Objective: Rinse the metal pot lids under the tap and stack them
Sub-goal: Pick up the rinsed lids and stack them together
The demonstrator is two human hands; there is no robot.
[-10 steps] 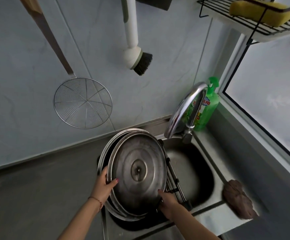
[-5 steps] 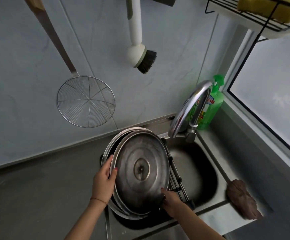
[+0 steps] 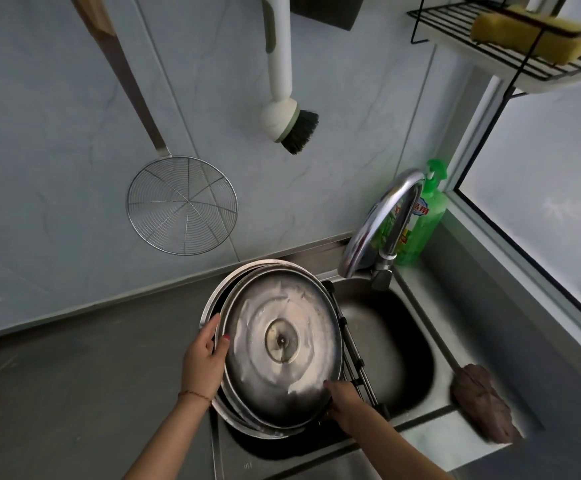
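Note:
A large round metal pot lid [image 3: 282,344] faces me with its underside up, a small screw at its centre. It lies tilted on top of more metal lids [image 3: 219,296] whose rims show behind and below it, all over the left part of the sink. My left hand [image 3: 204,362] grips the top lid's left rim, thumb on the inner face. My right hand [image 3: 342,400] holds its lower right edge. The curved chrome tap [image 3: 379,223] stands to the right; no water is visible from it.
The steel sink basin [image 3: 393,341] lies right of the lids, with a black wire rack [image 3: 354,358] across it. A green soap bottle [image 3: 424,220] stands behind the tap. A brown cloth [image 3: 483,400] lies on the sink's right ledge. A wire skimmer [image 3: 181,206] and brush [image 3: 289,123] hang on the wall.
The top lid has tilted slightly more toward me and now catches pale light on its face. Both hands keep their grips on its rim.

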